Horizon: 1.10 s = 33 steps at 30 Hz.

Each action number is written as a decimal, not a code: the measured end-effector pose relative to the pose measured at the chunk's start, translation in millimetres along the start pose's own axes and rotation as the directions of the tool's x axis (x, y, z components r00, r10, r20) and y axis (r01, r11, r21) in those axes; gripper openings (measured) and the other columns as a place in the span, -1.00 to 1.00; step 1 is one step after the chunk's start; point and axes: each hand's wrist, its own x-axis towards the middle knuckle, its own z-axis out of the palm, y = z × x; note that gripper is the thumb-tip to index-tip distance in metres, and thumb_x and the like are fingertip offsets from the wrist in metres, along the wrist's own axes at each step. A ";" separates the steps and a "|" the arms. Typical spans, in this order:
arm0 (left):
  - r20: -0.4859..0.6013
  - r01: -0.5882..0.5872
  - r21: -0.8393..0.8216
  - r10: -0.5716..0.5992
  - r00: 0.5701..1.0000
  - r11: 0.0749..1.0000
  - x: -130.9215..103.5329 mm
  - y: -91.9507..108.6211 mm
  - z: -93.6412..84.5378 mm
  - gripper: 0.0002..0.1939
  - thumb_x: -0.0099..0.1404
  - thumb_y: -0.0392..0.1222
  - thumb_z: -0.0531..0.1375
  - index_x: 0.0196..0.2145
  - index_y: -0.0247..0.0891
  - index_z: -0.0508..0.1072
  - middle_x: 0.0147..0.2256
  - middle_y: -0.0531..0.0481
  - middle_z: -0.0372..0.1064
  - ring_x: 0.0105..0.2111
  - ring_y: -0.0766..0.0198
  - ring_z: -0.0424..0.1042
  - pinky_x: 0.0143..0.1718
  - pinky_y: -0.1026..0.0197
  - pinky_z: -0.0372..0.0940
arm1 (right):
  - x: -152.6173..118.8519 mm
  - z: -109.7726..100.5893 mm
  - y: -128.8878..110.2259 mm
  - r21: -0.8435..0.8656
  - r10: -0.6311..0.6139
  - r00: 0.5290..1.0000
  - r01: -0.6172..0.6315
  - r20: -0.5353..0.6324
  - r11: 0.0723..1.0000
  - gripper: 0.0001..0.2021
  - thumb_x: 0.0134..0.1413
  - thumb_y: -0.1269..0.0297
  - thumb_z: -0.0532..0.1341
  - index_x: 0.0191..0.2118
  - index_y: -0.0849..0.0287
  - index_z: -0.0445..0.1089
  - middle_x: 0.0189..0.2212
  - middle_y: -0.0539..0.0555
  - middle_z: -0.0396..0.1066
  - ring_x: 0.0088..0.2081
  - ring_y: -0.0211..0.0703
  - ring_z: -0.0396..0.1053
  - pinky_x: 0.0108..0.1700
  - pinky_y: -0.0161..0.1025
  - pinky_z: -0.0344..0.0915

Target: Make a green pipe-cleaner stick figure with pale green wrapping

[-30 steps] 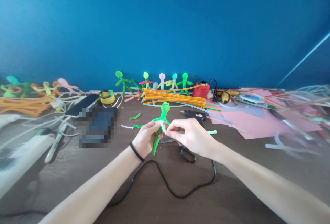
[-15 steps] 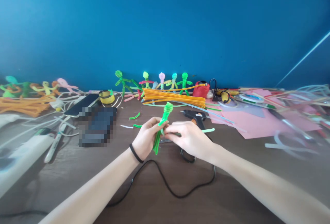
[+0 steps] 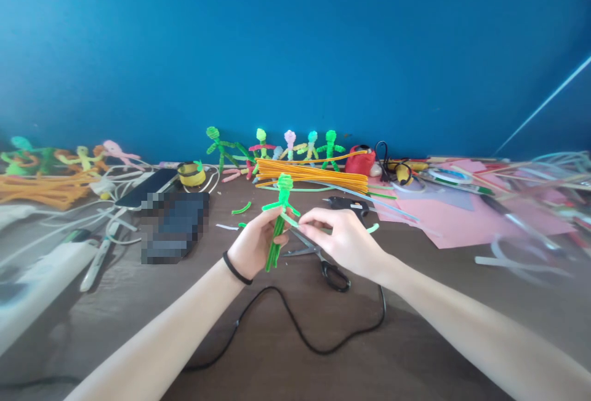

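My left hand (image 3: 256, 242) is closed around the body of a bright green pipe-cleaner figure (image 3: 285, 188), held upright with its head on top, short arms out and legs hanging below. Between the thumb and fingers of my right hand (image 3: 344, 238) is a pale green pipe cleaner (image 3: 290, 220); its near end touches the figure's body, and its far end pokes out past the back of the hand. Black-handled scissors (image 3: 336, 278) lie open on the table below my right hand, and a black glue gun (image 3: 348, 205) is just behind it.
Finished figures (image 3: 330, 142) and an orange pipe-cleaner bundle (image 3: 314, 175) stand along the blue wall. At left are phones (image 3: 178, 225), white cables and a marker (image 3: 96, 264). Pink paper (image 3: 443, 219) lies at right. A black cord (image 3: 318, 350) curves across the front.
The green figure has moved slightly left and turned, so its short arms now show. My right hand has shifted a little away from it, and more of the scissors is visible.
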 end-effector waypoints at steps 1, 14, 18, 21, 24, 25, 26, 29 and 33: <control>0.000 -0.009 -0.014 0.009 1.000 1.000 -0.1 0.6 -1.1 -0.89 0.11 -0.30 0.12 -0.49 -0.39 0.40 -0.56 0.00 0.27 -0.60 0.47 0.21 -0.74 0.45 0.01 | 0.9 -1.9 0.2 0.014 0.022 1.000 -0.022 -0.009 1.000 -0.84 0.06 0.29 0.08 -0.38 0.19 0.38 -0.56 -0.03 0.37 -0.52 -0.32 0.26 -0.44 -0.39 0.12; 0.171 0.003 -0.030 0.003 0.985 1.000 -5.3 1.2 -3.2 -0.88 0.03 -0.28 0.23 -0.47 -0.42 0.41 -0.55 0.03 0.17 -0.62 0.54 0.10 -0.75 0.52 -0.05 | 10.6 -8.8 16.7 0.238 0.232 0.947 -0.284 0.224 0.929 -0.77 0.02 0.18 0.08 -0.44 0.24 0.35 -0.69 -0.08 0.21 -0.73 -0.44 0.06 -0.64 -0.40 0.01; 0.213 0.060 0.053 -0.070 0.975 0.997 -5.9 2.0 -3.7 -0.83 -0.02 -0.25 0.27 -0.48 -0.45 0.45 -0.62 0.05 0.14 -0.67 0.58 0.01 -0.76 0.51 -0.13 | 14.2 -10.8 27.9 0.317 0.200 0.935 -0.291 0.292 0.903 -0.74 -0.02 0.14 0.12 -0.42 0.28 0.35 -0.67 -0.06 0.24 -0.74 -0.47 0.05 -0.68 -0.42 -0.02; 0.227 0.082 0.160 -0.117 0.967 0.984 -6.0 2.5 -3.3 -0.81 -0.02 -0.23 0.27 -0.47 -0.46 0.47 -0.65 0.04 0.14 -0.68 0.56 0.03 -0.76 0.47 -0.14 | 15.2 -12.1 36.1 0.319 0.216 0.921 -0.321 0.323 0.892 -0.70 -0.06 0.11 0.15 -0.38 0.30 0.36 -0.66 -0.04 0.26 -0.74 -0.48 0.06 -0.69 -0.44 -0.04; 0.225 0.054 0.229 -0.107 0.968 0.972 -5.9 1.8 -2.5 -0.82 -0.03 -0.23 0.28 -0.50 -0.46 0.48 -0.64 0.00 0.20 -0.65 0.52 0.11 -0.72 0.43 -0.09 | 16.0 -14.3 41.4 0.293 0.217 0.906 -0.332 0.363 0.897 -0.70 -0.08 0.11 0.16 -0.36 0.30 0.38 -0.62 -0.01 0.30 -0.72 -0.48 0.06 -0.70 -0.45 -0.04; 0.221 0.048 0.244 -0.104 0.970 0.968 -5.8 1.2 -2.3 -0.83 -0.03 -0.24 0.28 -0.51 -0.45 0.47 -0.63 -0.01 0.22 -0.65 0.51 0.13 -0.71 0.42 -0.07 | 16.3 -15.2 42.3 0.280 0.216 0.905 -0.329 0.367 0.902 -0.70 -0.08 0.12 0.16 -0.37 0.30 0.39 -0.62 -0.01 0.31 -0.72 -0.48 0.07 -0.70 -0.45 -0.04; 0.214 0.048 0.257 -0.105 0.971 0.965 -5.7 0.5 -2.1 -0.83 -0.03 -0.25 0.28 -0.51 -0.45 0.47 -0.61 -0.02 0.24 -0.64 0.51 0.14 -0.70 0.42 -0.05 | 16.8 -16.2 42.8 0.266 0.217 0.905 -0.325 0.365 0.907 -0.71 -0.09 0.13 0.17 -0.38 0.30 0.39 -0.61 -0.01 0.31 -0.72 -0.48 0.07 -0.70 -0.45 -0.04; 0.189 0.063 0.276 -0.119 0.975 0.959 -5.5 -1.7 -1.7 -0.84 -0.06 -0.26 0.29 -0.50 -0.41 0.43 -0.60 0.00 0.28 -0.66 0.52 0.17 -0.71 0.43 -0.05 | 18.2 -18.7 43.5 0.230 0.223 0.914 -0.310 0.339 0.922 -0.77 -0.11 0.18 0.18 -0.45 0.30 0.39 -0.64 -0.03 0.30 -0.72 -0.48 0.06 -0.68 -0.45 -0.01; 0.174 0.105 0.283 -0.158 0.972 0.953 -5.3 -4.5 -1.2 -0.79 -0.09 -0.26 0.31 -0.51 -0.36 0.35 -0.63 0.03 0.30 -0.70 0.53 0.18 -0.73 0.45 -0.08 | 19.5 -20.9 45.0 0.203 0.189 0.928 -0.263 0.322 0.943 -0.84 -0.15 0.28 0.18 -0.52 0.30 0.36 -0.67 -0.06 0.27 -0.70 -0.47 0.08 -0.64 -0.43 0.05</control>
